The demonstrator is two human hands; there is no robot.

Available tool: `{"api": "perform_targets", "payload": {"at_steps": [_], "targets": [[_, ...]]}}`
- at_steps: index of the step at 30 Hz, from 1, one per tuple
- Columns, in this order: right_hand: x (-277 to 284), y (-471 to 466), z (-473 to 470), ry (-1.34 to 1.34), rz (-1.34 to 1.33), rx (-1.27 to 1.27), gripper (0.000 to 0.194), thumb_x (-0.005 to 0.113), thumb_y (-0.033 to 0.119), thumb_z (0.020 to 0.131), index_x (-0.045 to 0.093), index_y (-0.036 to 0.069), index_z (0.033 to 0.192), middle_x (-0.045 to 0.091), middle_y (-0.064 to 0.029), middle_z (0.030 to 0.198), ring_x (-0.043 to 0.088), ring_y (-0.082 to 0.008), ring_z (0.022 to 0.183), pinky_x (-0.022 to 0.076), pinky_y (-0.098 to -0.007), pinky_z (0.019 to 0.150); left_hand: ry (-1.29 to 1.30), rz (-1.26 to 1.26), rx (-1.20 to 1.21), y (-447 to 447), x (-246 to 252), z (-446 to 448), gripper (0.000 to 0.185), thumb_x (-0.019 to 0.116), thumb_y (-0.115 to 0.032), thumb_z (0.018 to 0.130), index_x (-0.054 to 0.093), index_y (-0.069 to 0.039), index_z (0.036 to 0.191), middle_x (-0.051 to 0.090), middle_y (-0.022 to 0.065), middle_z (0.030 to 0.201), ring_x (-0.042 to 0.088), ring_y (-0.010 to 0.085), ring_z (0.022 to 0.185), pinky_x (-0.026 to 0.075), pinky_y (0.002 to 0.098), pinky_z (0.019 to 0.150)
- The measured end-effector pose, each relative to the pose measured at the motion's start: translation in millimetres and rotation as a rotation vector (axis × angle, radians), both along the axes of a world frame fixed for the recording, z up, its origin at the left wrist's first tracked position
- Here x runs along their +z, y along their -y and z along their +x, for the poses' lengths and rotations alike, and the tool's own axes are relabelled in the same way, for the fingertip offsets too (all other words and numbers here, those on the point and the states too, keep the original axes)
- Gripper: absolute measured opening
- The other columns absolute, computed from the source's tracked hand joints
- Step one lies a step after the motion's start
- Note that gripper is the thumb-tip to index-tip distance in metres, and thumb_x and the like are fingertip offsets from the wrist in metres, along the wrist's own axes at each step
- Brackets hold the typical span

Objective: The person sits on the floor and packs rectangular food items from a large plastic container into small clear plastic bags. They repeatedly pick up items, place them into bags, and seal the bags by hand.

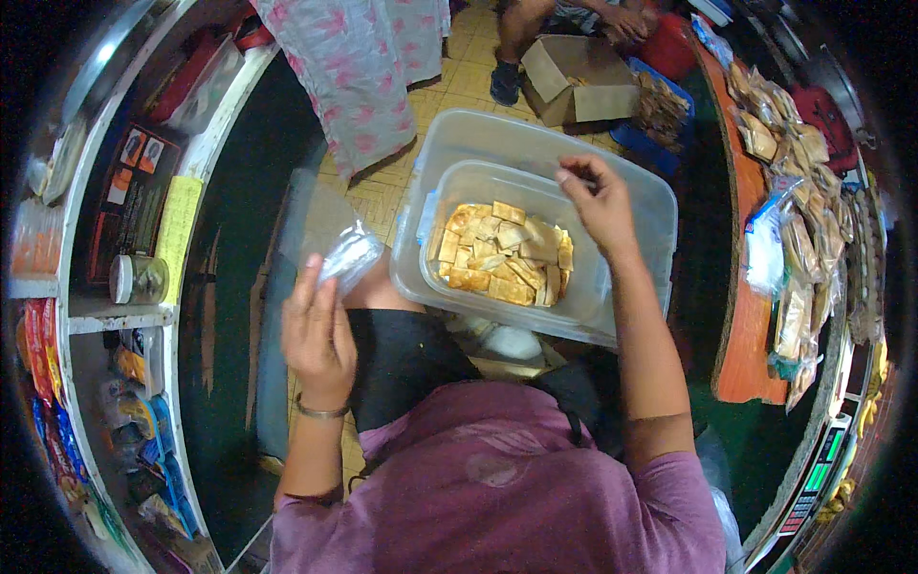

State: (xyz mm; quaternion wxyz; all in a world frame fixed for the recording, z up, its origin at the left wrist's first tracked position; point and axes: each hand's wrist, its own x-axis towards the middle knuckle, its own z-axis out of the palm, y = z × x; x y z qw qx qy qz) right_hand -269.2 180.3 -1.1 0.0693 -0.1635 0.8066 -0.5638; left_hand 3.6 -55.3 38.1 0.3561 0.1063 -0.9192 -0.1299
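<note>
My left hand holds a small clear plastic bag between its fingers, left of the tubs. My right hand is above the right side of the tubs, its fingers loosely bent, a gap beside the thumb and nothing visible in it. Below sits a translucent inner plastic tub with many flat, golden-brown, rectangular crisp pieces piled in it. That tub stands inside a larger translucent plastic tub, in front of my lap.
Filled clear packets lie on an orange board at right. Another person's hands are near an open cardboard box and a blue crate. Shelves line the left; floral cloth hangs ahead. A digital scale is at right.
</note>
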Motion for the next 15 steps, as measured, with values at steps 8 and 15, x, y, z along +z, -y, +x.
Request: {"api": "perform_targets", "payload": {"at_steps": [8,15], "targets": [[-137.3,13.7,1.8,-0.077,0.426,0.221,0.015,0.066,0.016,0.077,0.068,0.004,0.087,0.065,-0.0174,0.095,0.062,-0.0315,0.09,0.0499,-0.0386,0.081,0.169,0.222,-0.01,-24.3,-88.0,21.9,0.028,0.06,0.001,0.083,0.063,-0.001,0.111,0.059,0.0159,0.123,0.06,0.0336,0.095,0.048,0.0387,0.083],[-190.9,63.4,-0.8,-0.275,0.627,0.503,0.026,0.069,0.02,0.073,0.068,0.007,0.095,0.062,-0.0162,0.096,0.055,-0.0349,0.099,0.0456,-0.0414,0.089,0.086,0.309,0.02,-24.0,-98.8,10.0,0.031,0.058,0.005,0.079,0.069,-0.008,0.104,0.059,0.0171,0.123,0.059,0.0325,0.097,0.048,0.0376,0.084]]}}
